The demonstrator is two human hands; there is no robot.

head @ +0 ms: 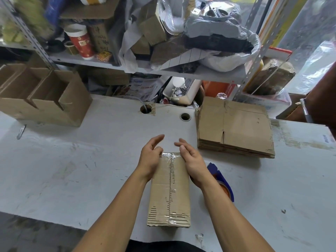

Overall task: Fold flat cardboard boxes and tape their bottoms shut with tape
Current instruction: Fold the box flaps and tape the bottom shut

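Centrally, on a scuffed white worktable (76, 171), stands a folded cardboard box (170, 190), its bottom face turned up and a strip of clear tape running down the middle seam and over both ends. The person's left hand (150, 159) lies against the box's left edge near the far end, and the right hand (190, 160) lies against the right edge; the fingers of both are relaxed and reach past the far end of the box, curled round nothing. Just beside the right forearm, partly hidden by it, lies a blue tape dispenser (221, 180) with an orange roll in it.

Farther right on the table sits a stack of flat cardboard boxes (234, 128), not yet folded. At the far left stand several open assembled cartons (41, 99), side by side. Two round cable holes (185, 116) pierce the tabletop near its back edge, and a cord passes through the left one. The table's surface is marked with scratches, stains and scraps of old tape, most thickly along its right edge.

Behind the table rises a grey metal shelving unit (87, 60), crowded with cardboard pieces, plastic bags, a red-and-white paper cup (81, 42) and a roll of brown tape (70, 48). Clear plastic sheeting (312, 42) hangs at the right.
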